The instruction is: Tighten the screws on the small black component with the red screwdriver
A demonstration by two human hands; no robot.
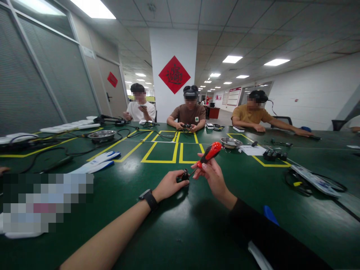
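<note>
"What's closest?"
"The green table (180, 242), a dark sleeve (270, 232) on the right arm, and a blue thing (270, 214) partly behind it. A watch (149, 199) is on the left wrist."
"And the left hand (170, 184)?"
"Thumb and fingers closed on a small black part (185, 175), held upright low over the table, in front of the person."
"Touching the table?"
"I can't tell."
"The right hand (215, 178)?"
"Fingers curled round a screwdriver (210, 153), its red and black handle tilted up to the right, its shaft slanting down to the part. Whether the tip touches, I can't tell."
"Further off?"
"Gloves (97, 162) to the left, cables (298, 183) to the right. Beyond the hands, yellow tape (159, 162) marks out boxes, with a metal bowl (230, 142) to the right, just beside some paper (253, 150)."
"Anyone across?"
"Three people: one in white (147, 108), one in brown (184, 112) holding something dark, one in mustard (247, 114). Behind them, a pillar (173, 45) with a red sign (174, 75)."
</note>
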